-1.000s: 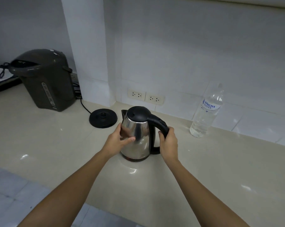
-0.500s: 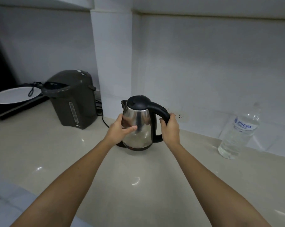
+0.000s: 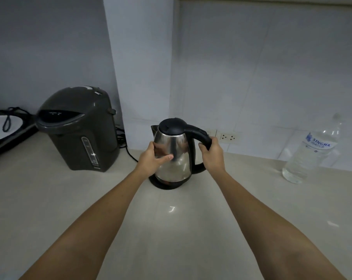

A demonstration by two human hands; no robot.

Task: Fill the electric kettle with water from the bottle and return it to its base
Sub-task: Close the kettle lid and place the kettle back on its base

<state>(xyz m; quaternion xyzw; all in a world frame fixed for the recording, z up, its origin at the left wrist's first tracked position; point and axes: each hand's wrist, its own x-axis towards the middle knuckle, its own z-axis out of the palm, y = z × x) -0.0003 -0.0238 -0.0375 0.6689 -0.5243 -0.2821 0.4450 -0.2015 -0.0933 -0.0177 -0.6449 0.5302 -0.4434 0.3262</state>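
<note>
The steel electric kettle [image 3: 177,160] with a black lid and handle stands upright on its round black base [image 3: 157,183], of which only the front rim shows. My left hand [image 3: 153,158] is pressed around the kettle's steel side. My right hand [image 3: 211,152] grips the black handle from the right. The clear water bottle [image 3: 310,152] with a blue-lettered label stands upright to the right, near the wall, apart from both hands.
A dark grey hot-water dispenser [image 3: 80,130] stands left of the kettle, its cord [image 3: 130,154] running behind. A black appliance with a white plate [image 3: 1,128] lies at the far left. Wall sockets [image 3: 228,136] sit behind the kettle. The counter [image 3: 171,219] is beige.
Both hands carried the kettle left and back from the counter onto its black base. The base was visible and bare before; now the kettle covers it.
</note>
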